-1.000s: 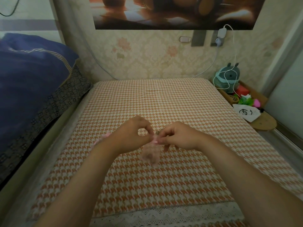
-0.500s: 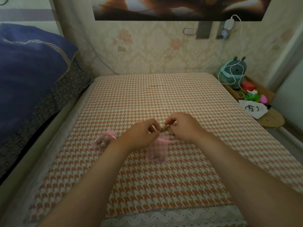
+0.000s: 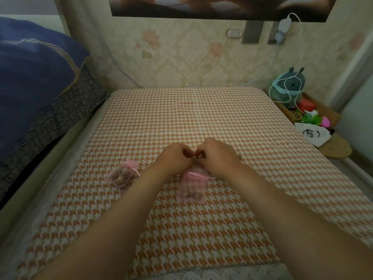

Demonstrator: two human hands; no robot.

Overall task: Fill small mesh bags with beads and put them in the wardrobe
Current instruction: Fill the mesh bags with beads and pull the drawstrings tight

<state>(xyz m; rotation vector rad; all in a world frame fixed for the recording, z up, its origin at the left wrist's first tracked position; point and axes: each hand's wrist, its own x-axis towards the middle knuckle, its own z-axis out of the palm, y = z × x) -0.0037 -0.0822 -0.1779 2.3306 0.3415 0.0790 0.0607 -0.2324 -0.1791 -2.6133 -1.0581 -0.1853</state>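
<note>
Step in hand: judged to be filling or closing the mesh bag (image 3: 191,186) on the bed cover (image 3: 181,118).
Left hand (image 3: 175,156): fingers curled, thumb and forefinger tips together.
Right hand (image 3: 218,156): fingers curled inward, tips meeting the left hand's.
Item pinched: possibly something small; cannot tell what.
Bag position: flat, mouth just beneath the fingertips, beads (image 3: 189,194) settled at its near end.
Technique: hold the mouth steady and work close above it, so nothing rolls away.
Second bag (image 3: 123,175): filled, lying apart to the left.
</note>
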